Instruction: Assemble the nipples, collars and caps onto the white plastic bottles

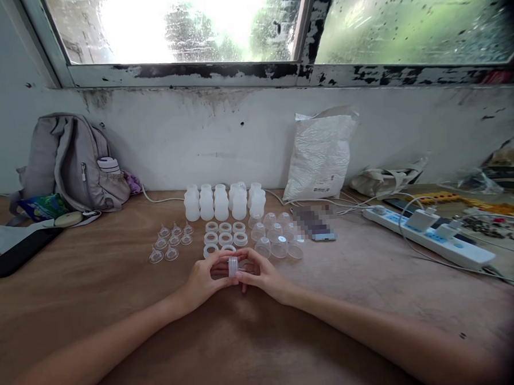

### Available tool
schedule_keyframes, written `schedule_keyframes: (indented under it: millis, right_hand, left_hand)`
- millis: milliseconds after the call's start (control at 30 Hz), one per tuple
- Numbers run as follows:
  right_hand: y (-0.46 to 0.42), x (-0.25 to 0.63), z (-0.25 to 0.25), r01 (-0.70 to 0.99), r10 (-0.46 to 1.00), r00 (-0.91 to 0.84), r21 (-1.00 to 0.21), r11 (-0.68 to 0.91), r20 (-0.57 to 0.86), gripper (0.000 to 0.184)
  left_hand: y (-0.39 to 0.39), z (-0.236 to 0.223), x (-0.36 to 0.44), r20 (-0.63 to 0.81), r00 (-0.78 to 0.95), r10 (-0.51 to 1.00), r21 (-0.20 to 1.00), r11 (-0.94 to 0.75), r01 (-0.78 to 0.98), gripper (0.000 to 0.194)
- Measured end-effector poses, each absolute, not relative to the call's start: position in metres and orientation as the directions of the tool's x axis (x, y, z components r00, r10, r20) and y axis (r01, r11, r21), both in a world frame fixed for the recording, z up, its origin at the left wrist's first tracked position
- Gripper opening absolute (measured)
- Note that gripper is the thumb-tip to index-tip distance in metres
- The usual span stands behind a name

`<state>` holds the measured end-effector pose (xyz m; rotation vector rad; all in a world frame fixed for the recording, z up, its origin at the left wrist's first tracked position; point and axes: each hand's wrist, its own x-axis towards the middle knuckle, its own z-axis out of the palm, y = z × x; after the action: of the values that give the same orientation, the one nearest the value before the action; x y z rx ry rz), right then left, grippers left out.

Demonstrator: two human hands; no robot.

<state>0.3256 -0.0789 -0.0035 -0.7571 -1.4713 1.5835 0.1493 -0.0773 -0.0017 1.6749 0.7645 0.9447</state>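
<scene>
Between both hands, just above the table, a translucent ridged bottle ring [233, 267] is held edge-on. My left hand [207, 274] grips its left side with thumb and fingers. My right hand [263, 272] is closed about its right side, where something thin and clear shows between the fingers, possibly a nipple. Right behind the hands lie rows of white bottle rings [225, 239], the nearest partly hidden by my fingers. Several clear bottle nipples [174, 240] sit to the left. Several clear dome caps [279, 247] stand to the right.
White baby bottles [221, 203] stand in rows near the wall. A grey backpack [72, 162] and a black flat object [21, 252] are at left. On the right are a phone [321, 229], a white plastic package [319, 155] and a power strip [427, 238] with cables.
</scene>
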Motion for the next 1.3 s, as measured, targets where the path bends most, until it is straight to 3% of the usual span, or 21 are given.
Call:
schedule_keyframes:
  millis: [300,433,533,633,800,933,1167,1300]
  right_hand:
    - [-0.081,0.325,-0.001,-0.094,0.885,-0.443,-0.989,0.112,0.143,0.035]
    - [-0.083,0.331,0.001,0.094,0.927,-0.328,-0.971,0.222,0.181,0.034]
    - [-0.084,0.338,0.002,0.382,0.915,-0.257,-0.837,0.393,0.313,0.036]
    - [-0.085,0.342,0.001,0.634,0.853,-0.318,-0.576,0.516,0.414,0.040]
    - [-0.087,0.342,-0.002,0.810,0.831,-0.428,-0.258,0.527,0.356,0.022]
    - [-0.086,0.343,-0.003,0.831,0.823,-0.439,-0.186,0.525,0.361,0.021]
    - [-0.078,0.347,-0.004,0.837,0.805,-0.467,-0.111,0.536,0.365,0.021]
    - [-0.075,0.348,-0.005,0.851,0.808,-0.466,-0.066,0.520,0.361,0.021]
  left_hand:
    - [-0.076,-0.003,0.147,0.210,0.473,0.856,0.949,-0.294,0.111,0.049]
    - [-0.076,0.000,0.144,0.263,0.428,0.865,0.891,-0.388,0.236,0.045]
    - [-0.074,0.006,0.138,0.342,0.408,0.847,0.801,-0.489,0.344,0.031]
    - [-0.062,0.013,0.128,0.384,0.379,0.842,0.744,-0.525,0.412,0.017]
    - [-0.031,0.023,0.103,0.384,0.300,0.873,0.710,-0.487,0.509,0.025]
    - [-0.017,0.025,0.082,0.387,0.286,0.877,0.647,-0.479,0.593,0.031]
    - [-0.014,0.010,0.055,0.491,0.447,0.748,0.234,-0.608,0.759,0.023]
    - [-0.013,0.001,0.046,0.424,0.519,0.742,0.177,-0.630,0.756,0.024]
